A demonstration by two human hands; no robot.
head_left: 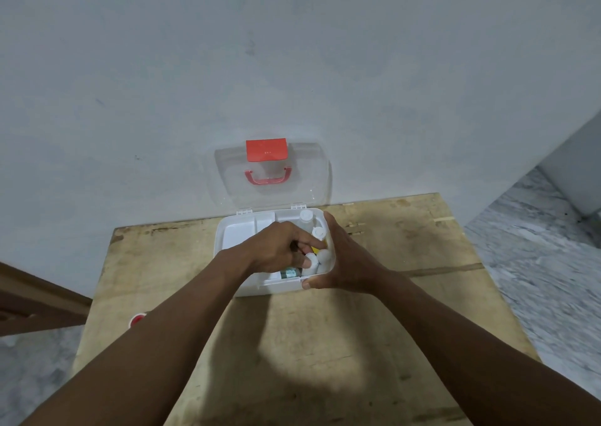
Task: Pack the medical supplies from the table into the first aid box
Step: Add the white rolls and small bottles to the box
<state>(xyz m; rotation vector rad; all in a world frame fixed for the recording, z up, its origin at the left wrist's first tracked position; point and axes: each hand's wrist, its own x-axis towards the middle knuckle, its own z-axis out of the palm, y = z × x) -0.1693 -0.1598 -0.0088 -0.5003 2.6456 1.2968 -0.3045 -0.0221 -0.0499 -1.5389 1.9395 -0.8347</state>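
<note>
A white first aid box [231,230] stands open at the far edge of the wooden table [325,344]. Its clear lid [312,178], with a red latch and red handle, leans back against the wall. Inside the box's right part stand several white-capped bottles [318,232] and a small greenish pack [289,274]. My left hand [276,246] reaches into the box, fingers curled among the bottles; what it holds is hidden. My right hand [341,263] clasps the box's right front corner, thumb on the front wall, fingers along the right side.
A small red and white object [136,320] shows beside the table's left edge, partly hidden by my left forearm. A grey wall rises right behind the box. Marble floor lies to the right and left of the table. A brown wooden piece sits at far left.
</note>
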